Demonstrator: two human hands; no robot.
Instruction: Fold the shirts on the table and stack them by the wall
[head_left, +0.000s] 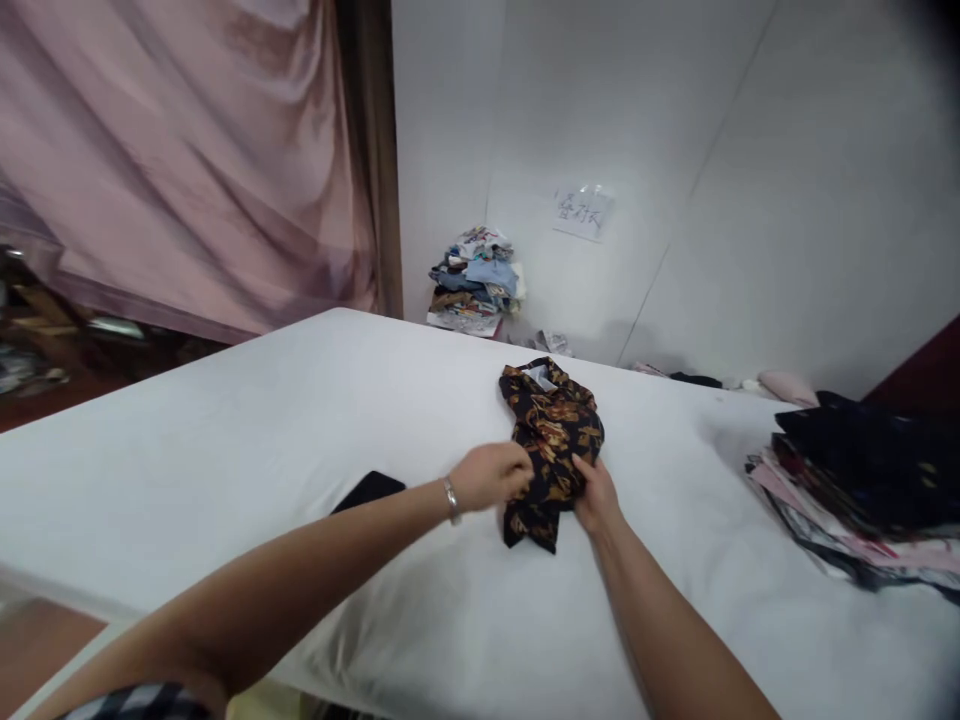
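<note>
A black shirt (pixel 551 430) with a brown and gold floral print lies partly folded on the white-covered table (pixel 247 430). Its collar opening points away from me and shows a pale inside. My left hand (pixel 491 475), with a silver bracelet at the wrist, is closed at the shirt's left edge, fingers curled on the cloth. On the opposite edge my right hand (pixel 596 492) grips the fabric, thumb on top and the other fingers mostly hidden beneath. A loose corner of the shirt spreads toward me between the hands.
Beside my left forearm lies a flat black item (pixel 369 490). A stack of folded clothes (pixel 862 480) sits at the right. Behind the table's far edge rises another clothes pile (pixel 476 275), near a wall with a paper sign (pixel 583 212). A pink curtain (pixel 187 150) hangs at left.
</note>
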